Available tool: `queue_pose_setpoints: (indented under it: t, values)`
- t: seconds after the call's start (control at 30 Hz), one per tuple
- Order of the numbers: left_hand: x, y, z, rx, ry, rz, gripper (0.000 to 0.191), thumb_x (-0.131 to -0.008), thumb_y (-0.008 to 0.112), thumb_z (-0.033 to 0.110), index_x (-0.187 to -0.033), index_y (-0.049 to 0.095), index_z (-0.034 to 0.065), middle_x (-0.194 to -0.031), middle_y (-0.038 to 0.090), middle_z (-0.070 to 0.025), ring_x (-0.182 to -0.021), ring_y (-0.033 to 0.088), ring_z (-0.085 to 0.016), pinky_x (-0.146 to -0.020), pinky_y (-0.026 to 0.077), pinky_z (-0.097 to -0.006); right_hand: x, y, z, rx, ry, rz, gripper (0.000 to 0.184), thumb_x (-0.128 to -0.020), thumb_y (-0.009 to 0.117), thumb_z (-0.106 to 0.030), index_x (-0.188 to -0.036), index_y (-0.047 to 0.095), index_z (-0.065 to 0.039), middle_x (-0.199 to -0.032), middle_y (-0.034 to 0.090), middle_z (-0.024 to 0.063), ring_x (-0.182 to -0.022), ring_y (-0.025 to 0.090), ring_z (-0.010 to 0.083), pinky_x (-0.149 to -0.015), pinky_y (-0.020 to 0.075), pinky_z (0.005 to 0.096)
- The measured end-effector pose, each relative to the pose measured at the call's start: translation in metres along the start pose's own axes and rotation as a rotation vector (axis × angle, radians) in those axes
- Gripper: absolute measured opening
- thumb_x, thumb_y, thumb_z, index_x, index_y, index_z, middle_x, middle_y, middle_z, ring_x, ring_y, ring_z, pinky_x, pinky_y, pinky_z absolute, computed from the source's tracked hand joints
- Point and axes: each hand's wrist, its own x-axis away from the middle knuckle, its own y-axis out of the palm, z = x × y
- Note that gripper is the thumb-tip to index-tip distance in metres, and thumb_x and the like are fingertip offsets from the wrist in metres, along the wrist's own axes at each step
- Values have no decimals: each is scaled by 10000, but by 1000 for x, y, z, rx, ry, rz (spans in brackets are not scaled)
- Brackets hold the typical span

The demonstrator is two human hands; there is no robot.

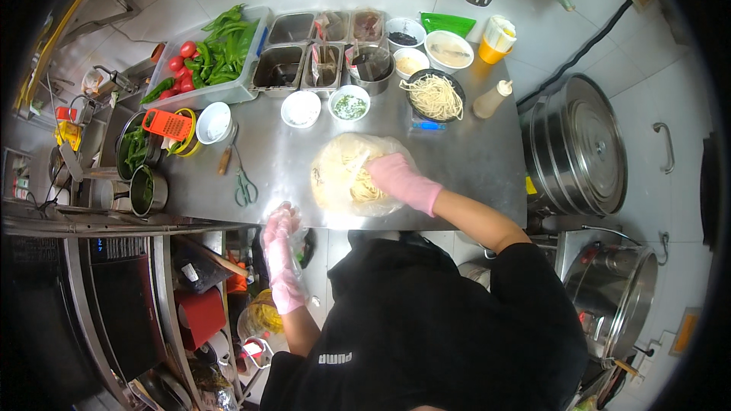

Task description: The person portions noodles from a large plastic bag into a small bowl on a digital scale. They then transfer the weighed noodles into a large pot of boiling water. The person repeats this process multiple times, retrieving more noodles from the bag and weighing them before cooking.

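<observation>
A clear plastic bag of noodles (334,180) lies on the steel table, its mouth toward the right. My right hand (402,182), in a pink glove, reaches into that bag; its fingers are hidden at the noodles. Near the table's front edge hovers my left hand (282,225), in a pink glove with a clear plastic glove over it, holding nothing. Behind the bag, a black bowl (460,116) heaped with noodles (432,97) rests on a digital scale (427,125) with a lit display. Green-handled scissors (246,189) lie left of the bag.
Steel containers (278,68) and white bowls (301,109) line the back. A plastic bin (251,83) holds tomatoes and green peppers. Left stand an orange grater (167,124) and pots (148,191). A squeeze bottle (492,99) is at right, beside a large steel pot (577,145) beyond the table.
</observation>
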Motion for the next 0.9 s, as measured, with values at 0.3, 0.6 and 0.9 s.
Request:
queue_pose_setpoints:
  t: [0.3, 0.6, 0.9]
  values:
    - [-3, 0, -2, 49, 33, -46, 432, -990, 546, 287, -1343, 556, 38, -1352, 568, -145, -1246, 533, -301, -1093, 365, -464, -33, -1, -44, -1082, -453, 380, 257, -908, 564, -179, -1106, 609, -21, -985, 664, 202, -942, 631, 347, -886, 469, 399]
    - [0, -5, -8, 3, -13, -11, 416, -983, 549, 301, -1333, 583, 78, -1319, 601, -113, -1190, 564, -262, -1027, 396, -456, -53, 13, -37, -341, 108, 304, 283, -931, 504, -239, -1097, 668, -79, -1040, 680, 175, -978, 637, 342, -880, 500, 419]
    - [0, 2, -4, 68, 47, -6, 436, -974, 587, 296, -1282, 586, -12, -1193, 656, -152, -1069, 613, -224, -977, 450, -346, -74, 75, -33, 174, 15, 455, 321, -923, 500, -262, -1137, 644, -71, -1094, 662, 194, -998, 630, 325, -870, 496, 393]
